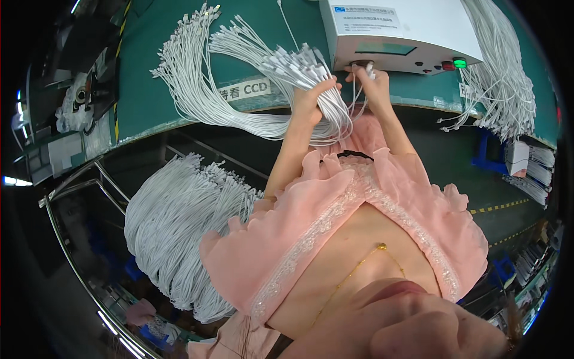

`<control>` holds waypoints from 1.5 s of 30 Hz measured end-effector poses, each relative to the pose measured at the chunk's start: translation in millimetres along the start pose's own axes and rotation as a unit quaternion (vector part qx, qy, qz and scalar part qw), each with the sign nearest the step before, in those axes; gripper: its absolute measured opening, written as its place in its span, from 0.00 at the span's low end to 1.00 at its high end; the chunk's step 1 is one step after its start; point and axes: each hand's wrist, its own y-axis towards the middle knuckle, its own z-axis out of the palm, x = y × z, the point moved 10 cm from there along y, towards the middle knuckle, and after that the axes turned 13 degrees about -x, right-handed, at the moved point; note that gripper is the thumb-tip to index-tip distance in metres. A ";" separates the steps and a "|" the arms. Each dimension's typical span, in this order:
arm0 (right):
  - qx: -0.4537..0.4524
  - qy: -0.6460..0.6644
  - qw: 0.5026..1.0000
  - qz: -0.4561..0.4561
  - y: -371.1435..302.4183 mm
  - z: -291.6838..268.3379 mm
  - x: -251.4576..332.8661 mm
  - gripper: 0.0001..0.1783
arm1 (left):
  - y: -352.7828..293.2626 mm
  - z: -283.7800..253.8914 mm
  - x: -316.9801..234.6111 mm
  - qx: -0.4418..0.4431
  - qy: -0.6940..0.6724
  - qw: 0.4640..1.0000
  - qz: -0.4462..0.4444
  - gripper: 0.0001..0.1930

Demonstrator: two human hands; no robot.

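Observation:
A thick bundle of white cables (299, 67) with white plug ends is gripped in my left hand (309, 103), its fingers wrapped round it just above the table's near edge. My right hand (374, 88) is closed on a white cable at the lower front of a white tester box (412, 48). The plug at my right fingertips is partly hidden, so I cannot tell whether it sits fully in the socket. A small screen and a lit green button (459, 63) show on the box's front.
More white cables (188, 66) lie on the green tabletop (239, 12) to the left, near a printed label (245, 90). A cable pile (502, 72) hangs over the edge at right. Below left, a large cable heap (179, 233) sits by a metal rail (57, 230).

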 end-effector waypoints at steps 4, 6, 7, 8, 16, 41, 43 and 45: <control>0.075 -0.029 0.997 -0.018 -22.7 12.9 9.2 0.10 | -5.6 7.7 12.3 0.074 0.047 0.996 0.026 0.16; 0.078 0.001 0.995 -0.058 -30.4 18.3 25.9 0.11 | -12.2 14.4 17.6 0.080 0.055 0.995 0.027 0.16; 0.077 0.002 0.995 -0.057 -28.1 15.9 24.4 0.11 | -12.4 14.2 18.6 0.080 0.056 0.995 0.027 0.16; 0.080 -0.004 0.996 -0.031 -23.2 12.6 15.9 0.10 | -11.2 11.1 20.0 0.073 0.074 0.994 0.029 0.16; 0.031 0.003 0.997 0.075 -2.9 -0.6 -13.1 0.07 | 0.8 4.3 8.1 0.034 0.041 0.998 -0.018 0.13; 0.123 -0.035 0.991 -0.039 -23.1 20.5 7.3 0.11 | -11.2 19.1 12.5 0.053 0.004 0.999 0.007 0.15; 0.112 -0.031 0.992 -0.050 -24.9 18.6 10.3 0.11 | -9.2 18.4 14.6 0.051 0.021 0.998 0.020 0.16; 0.102 -0.013 0.995 -0.018 -22.7 15.5 11.6 0.12 | -7.9 14.1 10.8 0.040 0.047 0.997 0.053 0.15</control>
